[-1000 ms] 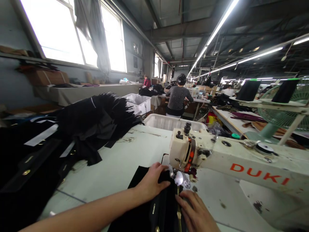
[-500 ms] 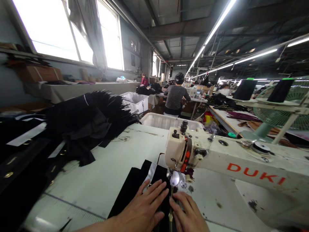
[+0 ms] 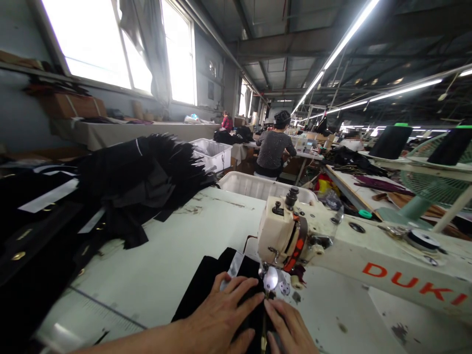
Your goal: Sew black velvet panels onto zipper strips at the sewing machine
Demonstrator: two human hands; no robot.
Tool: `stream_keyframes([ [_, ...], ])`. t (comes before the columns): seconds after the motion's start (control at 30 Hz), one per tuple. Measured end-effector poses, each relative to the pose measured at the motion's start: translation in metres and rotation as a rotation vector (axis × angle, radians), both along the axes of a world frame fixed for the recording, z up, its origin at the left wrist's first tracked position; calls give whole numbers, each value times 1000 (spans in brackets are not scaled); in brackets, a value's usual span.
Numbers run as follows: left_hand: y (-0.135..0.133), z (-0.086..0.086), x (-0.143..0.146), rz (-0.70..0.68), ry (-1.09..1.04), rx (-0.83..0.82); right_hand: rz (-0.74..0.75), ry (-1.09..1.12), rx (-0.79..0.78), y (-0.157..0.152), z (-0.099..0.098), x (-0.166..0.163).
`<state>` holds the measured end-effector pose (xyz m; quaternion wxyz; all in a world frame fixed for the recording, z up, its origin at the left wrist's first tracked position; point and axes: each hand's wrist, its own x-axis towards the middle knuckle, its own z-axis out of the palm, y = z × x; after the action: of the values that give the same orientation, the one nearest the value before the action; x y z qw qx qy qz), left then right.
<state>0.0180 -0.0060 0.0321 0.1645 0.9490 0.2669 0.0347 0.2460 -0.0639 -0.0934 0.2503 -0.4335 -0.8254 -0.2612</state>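
Note:
Black fabric [image 3: 199, 280] with a pale strip [image 3: 236, 264] lies on the table under the needle area of the sewing machine [image 3: 283, 231]. My left hand [image 3: 221, 312] presses flat on it, fingers spread. A narrow gold-coloured strip, perhaps a zipper [image 3: 264, 327], runs toward the presser foot between my hands. Against its right side rests my right hand [image 3: 289, 327], fingers extended and tips touching the fabric edge, thumb apart. The machine's lamp lights the spot just ahead of my fingertips. The needle itself is too small to make out.
A heap of black pieces [image 3: 125, 182] with gold fittings covers the table's left side. Beyond the table stands a white bin [image 3: 254, 186]. Thread cones [image 3: 391, 141] and a green fan [image 3: 416, 196] are at right. Farther off, a person [image 3: 276, 150] sits facing away.
The view has shifted slightly, so the surroundings appear farther right. Both hands stay on the black fabric near the needle, and the fabric seems a little closer under the machine head.

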Motion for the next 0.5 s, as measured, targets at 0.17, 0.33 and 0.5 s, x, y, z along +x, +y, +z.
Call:
stream_keyframes([
  [0.17,3,1,2,-9,4,-8,-9,-100,37,7,2,4],
  [0.33,12,-5,5,-29,-27,1,-60,-225,67,14,9,6],
  [0.5,21,-15,8,-30,-90,77,-101,-216,71,21,10,6],
])
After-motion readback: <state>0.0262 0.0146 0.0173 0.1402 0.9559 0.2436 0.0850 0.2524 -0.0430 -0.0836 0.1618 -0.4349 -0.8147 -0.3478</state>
